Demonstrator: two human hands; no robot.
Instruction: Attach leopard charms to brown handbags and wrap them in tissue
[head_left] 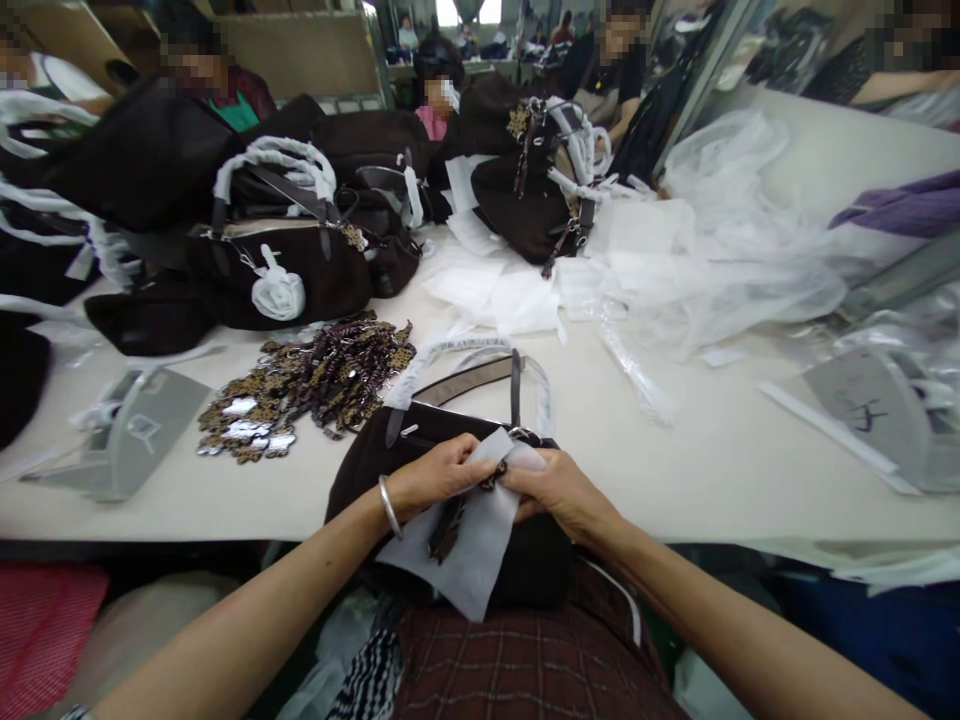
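A dark brown handbag (360,470) rests at the table's front edge, against my lap. White wrapping covers its raised handles (420,370). Over its front lies a sheet of thin white paper (480,560), with a dark tasselled charm (448,528) on top. My left hand (442,472) pinches the paper's upper edge beside the charm. From the other side, my right hand (559,490) grips the paper near the charm's top, fingers partly hidden behind it. The two hands nearly meet at the bag's upper front.
A pile of flower-shaped charms (315,385) lies left of the bag. Several brown handbags (285,250) with wrapped handles stand behind it. White paper sheets (517,295) and clear plastic (750,270) spread to the right. Grey boards (139,430) lie at the sides. Co-workers sit across the table.
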